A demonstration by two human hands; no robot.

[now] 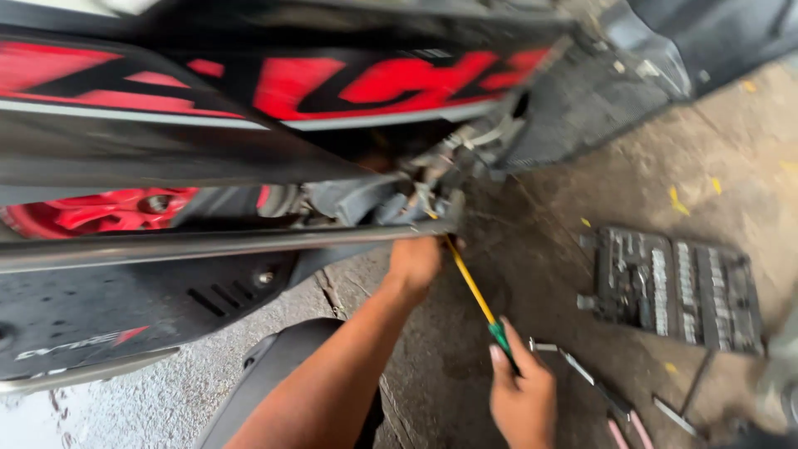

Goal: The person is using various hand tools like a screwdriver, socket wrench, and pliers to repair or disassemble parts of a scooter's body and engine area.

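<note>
Two hands at a scooter's underside (366, 199), your right hand (522, 397) clenching a yellow-shafted screwdriver (474, 291), your left hand (414, 262) at eleven o'clock, grip hidden, socket set (673, 287) at three o'clock.

Both forearms are bare, no sleeves, watch or gloves in sight. The left hand (414, 262) sits toward twelve o'clock, the right hand (522, 397) at five o'clock, with short, unpainted nails.

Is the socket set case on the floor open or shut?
Open. The socket set case lies flat on the concrete, its rows of sockets and bits showing.
</note>
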